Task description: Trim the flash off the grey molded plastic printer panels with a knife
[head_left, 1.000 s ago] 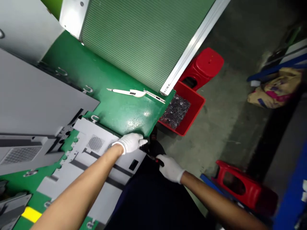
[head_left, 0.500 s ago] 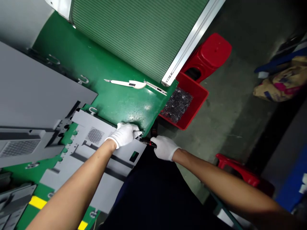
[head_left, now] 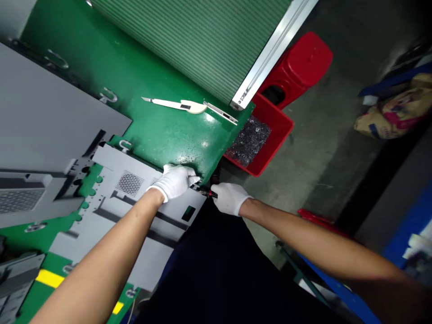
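My left hand (head_left: 176,182), in a white glove, is closed with its fingertips pinched at the upper right corner of a grey plastic panel (head_left: 135,159). Whatever is in that pinch is too small to make out. My right hand (head_left: 231,199), also gloved, grips hand pliers (head_left: 207,192) with black and red handles. The jaws point left and meet the corner close to my left fingertips. Small dark bits (head_left: 189,159) are scattered on the green bench top (head_left: 162,139) just beyond my left hand.
A white-handled knife (head_left: 168,104) and a slim white tool (head_left: 221,112) lie on the bench below a ribbed green conveyor belt (head_left: 202,40). A red bin (head_left: 280,135) with small dark pieces stands by a red stool (head_left: 308,60). More grey panels (head_left: 57,112) lie left, near metal hooks (head_left: 110,95).
The view has shifted a little, so the bench and panels sit further left and higher. Both hands stay at the panel corner, with the pliers still in my right hand.
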Demonstrator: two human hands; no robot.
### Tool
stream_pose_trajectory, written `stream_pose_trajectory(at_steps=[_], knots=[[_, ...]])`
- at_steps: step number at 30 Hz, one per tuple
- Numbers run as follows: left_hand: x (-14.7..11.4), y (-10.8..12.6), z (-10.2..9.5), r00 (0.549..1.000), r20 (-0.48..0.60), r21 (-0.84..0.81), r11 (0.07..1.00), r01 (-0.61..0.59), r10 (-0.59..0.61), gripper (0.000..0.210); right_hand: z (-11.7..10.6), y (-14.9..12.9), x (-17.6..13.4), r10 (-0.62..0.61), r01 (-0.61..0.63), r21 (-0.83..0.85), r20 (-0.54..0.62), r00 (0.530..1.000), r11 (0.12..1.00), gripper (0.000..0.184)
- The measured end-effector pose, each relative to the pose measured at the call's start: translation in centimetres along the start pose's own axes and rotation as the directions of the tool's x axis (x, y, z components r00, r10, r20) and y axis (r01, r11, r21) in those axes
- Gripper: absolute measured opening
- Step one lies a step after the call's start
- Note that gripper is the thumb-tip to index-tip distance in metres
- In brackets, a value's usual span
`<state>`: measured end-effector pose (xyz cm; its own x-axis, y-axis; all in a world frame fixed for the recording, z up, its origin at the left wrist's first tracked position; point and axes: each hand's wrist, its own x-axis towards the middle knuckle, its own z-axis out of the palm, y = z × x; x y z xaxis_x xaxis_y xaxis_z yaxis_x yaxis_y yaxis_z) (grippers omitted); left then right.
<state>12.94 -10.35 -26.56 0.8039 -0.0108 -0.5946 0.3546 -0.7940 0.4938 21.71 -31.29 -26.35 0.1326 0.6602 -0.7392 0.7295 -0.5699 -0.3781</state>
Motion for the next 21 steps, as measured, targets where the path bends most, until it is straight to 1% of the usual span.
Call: stream_pose_trajectory(at_steps=[4,6,10,13,15,17,19,21], knots=[[0.0,0.0,0.1,1.0,-0.014,0.015,1.0,-0.001,0.001,0.042,0.0,-0.4,0.2,0.032,-0.032,-0.043,-0.013,0.999,0.999,0.031],[0.1,0.0,0.3,1.0,-0.007,0.013,1.0,0.002,-0.002,0.04,0.2,-0.4,0.4,0.028,-0.03,-0.086,-0.014,0.999,0.996,0.032],[0.5,-0.1,0.4,1.0,0.007,-0.018,1.0,-0.004,0.004,0.031,-0.2,0.5,1.3,-0.038,0.038,-0.188,0.001,0.999,0.982,0.027],[0.7,0.0,0.1,0.999,0.052,-0.058,0.998,0.018,-0.015,0.03,-1.0,1.3,1.9,-0.105,0.1,-0.239,-0.005,0.994,0.966,0.028],[0.7,0.0,-0.3,0.995,0.087,-0.081,0.996,0.045,-0.038,0.03,-1.4,1.5,2.0,-0.118,0.115,-0.228,0.003,0.993,0.967,0.027],[0.5,-0.1,-0.8,0.99,0.131,-0.117,0.991,0.071,-0.055,0.03,-1.4,1.2,1.6,-0.11,0.11,-0.182,0.006,0.994,0.977,0.025],[0.3,-0.3,-1.0,0.986,0.162,-0.168,0.984,0.062,-0.035,0.032,-1.1,0.6,1.2,-0.099,0.095,-0.132,-0.022,0.995,0.987,0.023],[0.1,-0.6,-1.1,0.987,0.161,-0.206,0.978,0.037,-0.003,0.034,-0.7,-0.1,0.8,-0.08,0.073,-0.109,-0.061,0.995,0.991,0.022]])
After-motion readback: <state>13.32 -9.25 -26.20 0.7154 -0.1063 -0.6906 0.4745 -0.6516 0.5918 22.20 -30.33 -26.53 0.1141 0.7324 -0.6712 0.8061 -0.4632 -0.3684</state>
